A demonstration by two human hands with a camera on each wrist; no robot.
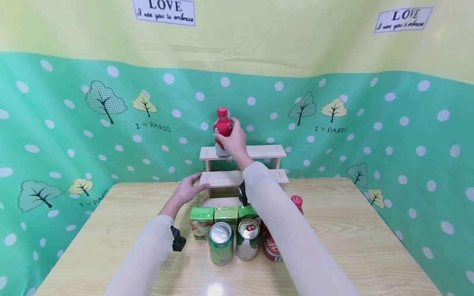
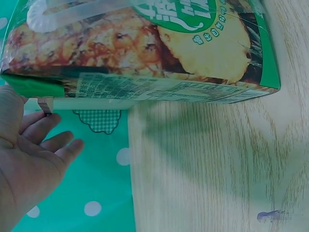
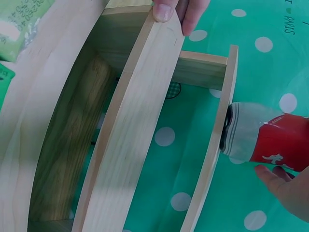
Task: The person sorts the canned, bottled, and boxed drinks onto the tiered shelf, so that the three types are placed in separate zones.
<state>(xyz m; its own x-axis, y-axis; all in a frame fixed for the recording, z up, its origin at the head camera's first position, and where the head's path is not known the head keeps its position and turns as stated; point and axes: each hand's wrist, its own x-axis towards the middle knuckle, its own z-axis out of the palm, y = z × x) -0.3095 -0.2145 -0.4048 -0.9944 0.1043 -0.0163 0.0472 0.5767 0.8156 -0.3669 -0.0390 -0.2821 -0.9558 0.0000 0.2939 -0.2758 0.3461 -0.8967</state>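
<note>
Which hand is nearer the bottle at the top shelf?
Right: the right hand grips the red bottle; the left hand is lower, at the left end of the middle shelf.

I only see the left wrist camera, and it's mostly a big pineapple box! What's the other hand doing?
Observer: In the head view, the right hand holds a red bottle upright at the top shelf board.
Operator: Cool! Is my pineapple box all by itself?
Observer: No. In the head view, the pineapple box is the leftmost in a row of three green-topped boxes.
</note>
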